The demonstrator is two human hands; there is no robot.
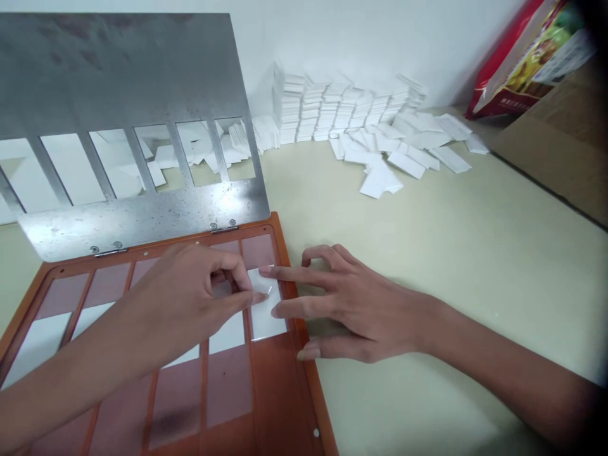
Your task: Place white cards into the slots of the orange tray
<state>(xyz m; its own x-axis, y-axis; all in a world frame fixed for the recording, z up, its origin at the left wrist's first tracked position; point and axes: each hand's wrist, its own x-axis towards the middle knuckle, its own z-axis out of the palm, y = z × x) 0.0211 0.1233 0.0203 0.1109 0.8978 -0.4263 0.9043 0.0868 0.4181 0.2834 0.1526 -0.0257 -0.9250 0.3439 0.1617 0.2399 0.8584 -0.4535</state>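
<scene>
An orange-brown frame tray (304,342) lies on the table, divided into pinkish rectangular slots, some holding white cards. My left hand (194,297) reaches in from the lower left, and its thumb and fingers pinch the left edge of a white card (268,320) in a right-hand slot. From the right comes my right hand (365,310), fingers spread, with the index fingertip resting on the card's top. A perforated steel plate (118,82) stands raised on hinges (223,226) along the tray's far edge.
Several stacks of white cards (332,104) stand against the wall, with loose cards (399,152) scattered before them on the beige table (475,285). A red printed bag (522,63) and a cardboard box (555,139) sit at the far right.
</scene>
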